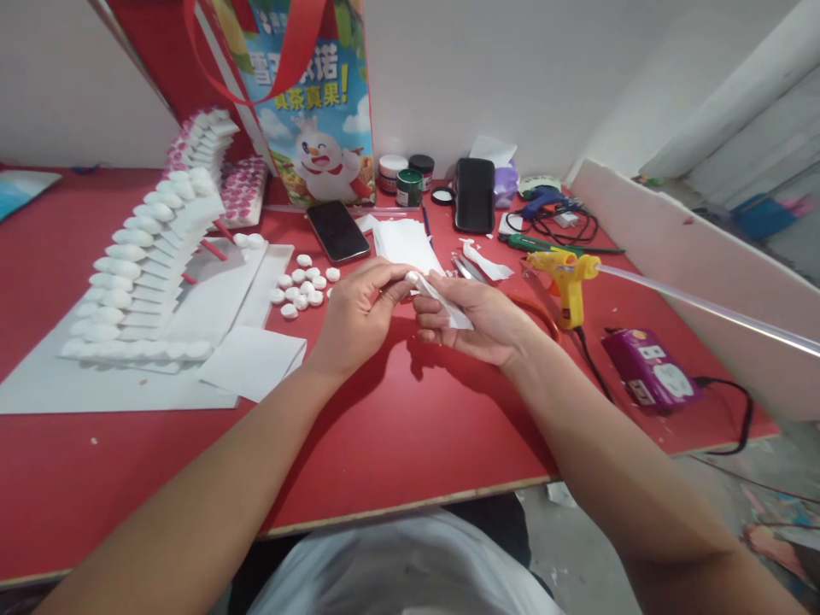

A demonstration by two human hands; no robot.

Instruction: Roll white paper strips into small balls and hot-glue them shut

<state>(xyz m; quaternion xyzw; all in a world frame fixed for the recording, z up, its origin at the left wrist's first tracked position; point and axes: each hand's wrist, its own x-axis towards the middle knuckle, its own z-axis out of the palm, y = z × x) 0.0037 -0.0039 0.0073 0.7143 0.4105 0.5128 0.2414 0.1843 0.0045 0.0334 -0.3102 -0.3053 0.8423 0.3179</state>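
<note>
A small white paper piece (448, 309) is held between both hands above the red table. My left hand (364, 312) pinches its rounded upper end with thumb and index finger. My right hand (471, 316) is closed round the paper, with the strip's loose end hanging over its fingers. Several small round white pieces (306, 289) lie just left of my left hand. Behind the hands is a stack of white paper (405, 245). A torn white scrap (487, 260) lies beyond my right hand.
A curved white model (154, 248) stands on boards at the left. A black phone (338, 231), jars (408, 186) and a bag (313, 111) are at the back. The yellow glue gun (567, 278) and purple power box (653, 369) sit at the right.
</note>
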